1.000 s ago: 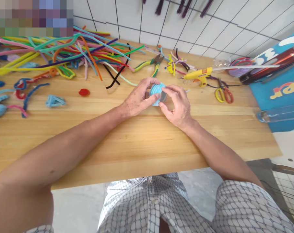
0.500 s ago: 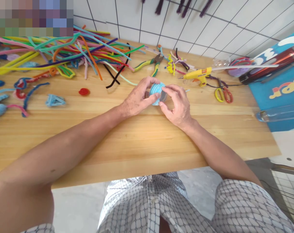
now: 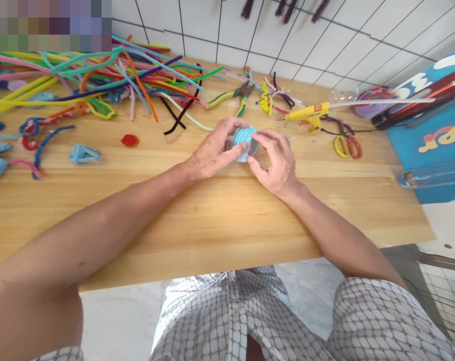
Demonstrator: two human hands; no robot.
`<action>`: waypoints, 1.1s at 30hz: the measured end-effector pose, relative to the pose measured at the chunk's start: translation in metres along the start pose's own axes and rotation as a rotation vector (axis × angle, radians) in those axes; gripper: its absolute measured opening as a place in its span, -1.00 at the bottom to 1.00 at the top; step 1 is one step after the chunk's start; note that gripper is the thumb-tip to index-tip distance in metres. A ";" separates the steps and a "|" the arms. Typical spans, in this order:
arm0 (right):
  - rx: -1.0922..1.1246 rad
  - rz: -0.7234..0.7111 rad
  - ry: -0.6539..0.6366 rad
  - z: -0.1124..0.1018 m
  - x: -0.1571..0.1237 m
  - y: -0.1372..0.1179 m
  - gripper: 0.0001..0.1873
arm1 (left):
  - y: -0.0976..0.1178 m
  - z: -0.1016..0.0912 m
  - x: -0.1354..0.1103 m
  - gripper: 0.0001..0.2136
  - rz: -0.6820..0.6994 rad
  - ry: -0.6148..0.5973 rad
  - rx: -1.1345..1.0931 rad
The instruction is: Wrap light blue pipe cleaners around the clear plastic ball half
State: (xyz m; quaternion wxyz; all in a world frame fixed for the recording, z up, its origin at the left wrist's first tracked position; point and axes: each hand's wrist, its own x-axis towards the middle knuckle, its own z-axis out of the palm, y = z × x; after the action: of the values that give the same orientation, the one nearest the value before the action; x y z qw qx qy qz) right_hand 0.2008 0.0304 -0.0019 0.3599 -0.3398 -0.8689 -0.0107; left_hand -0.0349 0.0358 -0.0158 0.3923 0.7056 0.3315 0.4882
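Between my hands, just above or on the wooden table, is a small round clear piece wrapped in light blue pipe cleaner. My left hand grips its wrapped left side, thumb in front and fingers behind. From the right, my right hand pinches the bare, see-through end between thumb and fingertips. Behind it lie pliers with green and yellow handles, jaws apart. A yellow glue gun with a long white glue stick rests to the right.
Many coloured pipe cleaners are heaped at the back left. Nearer are a red coil and a light blue triangular piece. Scissors lie right of the glue gun. A clear plastic tube is at the far right. White tiles stand behind.
Both hands keep nearly the same hold on the wrapped piece. The view has shifted very slightly; nothing was let go or picked up.
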 end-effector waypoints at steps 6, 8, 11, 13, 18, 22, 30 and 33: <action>0.026 0.025 -0.026 -0.001 0.000 0.000 -0.46 | 0.001 0.001 0.001 -0.42 0.007 0.005 -0.003; 0.033 0.035 -0.032 -0.001 0.000 0.001 -0.45 | 0.001 0.001 0.001 -0.42 0.011 0.004 -0.006; 0.036 0.032 -0.030 -0.001 0.000 0.001 -0.45 | 0.000 0.001 0.001 -0.42 0.006 0.008 -0.011; 0.043 0.022 -0.021 0.000 0.000 0.002 -0.45 | 0.000 0.001 0.001 -0.42 0.007 0.010 -0.015; 0.040 0.009 -0.003 0.000 -0.001 0.002 -0.46 | 0.001 0.001 0.001 -0.40 0.015 -0.006 -0.026; 0.059 0.000 0.007 0.001 -0.001 0.002 -0.45 | 0.003 0.001 0.001 -0.40 0.013 -0.013 -0.022; 0.037 -0.058 0.066 0.003 0.000 0.002 -0.48 | 0.003 0.000 0.001 -0.41 0.037 -0.039 -0.014; 0.036 -0.045 0.049 0.003 0.000 0.003 -0.47 | 0.002 0.000 0.001 -0.41 0.037 -0.042 -0.008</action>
State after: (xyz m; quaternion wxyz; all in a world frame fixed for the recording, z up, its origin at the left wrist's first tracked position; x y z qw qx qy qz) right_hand 0.2008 0.0335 -0.0049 0.3866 -0.3133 -0.8673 -0.0112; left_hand -0.0347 0.0358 -0.0139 0.3925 0.7201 0.3082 0.4820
